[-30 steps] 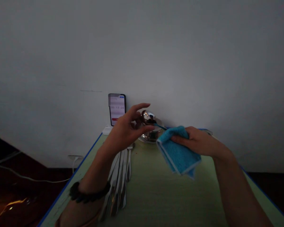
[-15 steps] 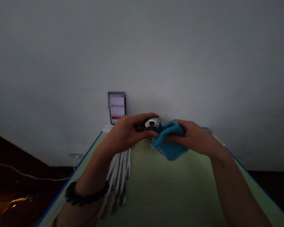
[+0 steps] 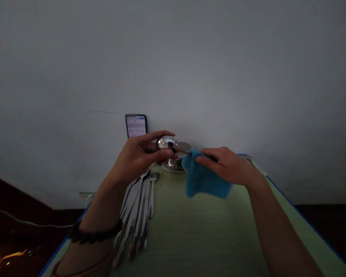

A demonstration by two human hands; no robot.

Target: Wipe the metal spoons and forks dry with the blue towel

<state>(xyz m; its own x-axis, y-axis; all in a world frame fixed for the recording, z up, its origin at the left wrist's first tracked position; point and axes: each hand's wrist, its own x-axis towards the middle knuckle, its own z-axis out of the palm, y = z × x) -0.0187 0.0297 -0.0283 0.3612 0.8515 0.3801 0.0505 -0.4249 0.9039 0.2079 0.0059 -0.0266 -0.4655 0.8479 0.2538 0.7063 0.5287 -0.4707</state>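
With left hand (image 3: 135,158), pinched the bowl of a steel spoon (image 3: 165,142) between thumb and fingers, closed on it, raised above the far end of the green table (image 3: 196,238). With right hand (image 3: 229,168), gripped a blue microfibre cloth (image 3: 204,182), wrapped round the spoon's handle just beside the bowl. Judged best: firm pinch at the bowl's edges, cloth squeezed flat to the metal and drawn along the handle in one line, spoon held level and clear of the steel dish (image 3: 173,165) beneath. Noted cutlery (image 3: 137,219) laid in a row near the left forearm, phone (image 3: 136,126) propped at the wall. Dim light; residue on spoon not discernible.
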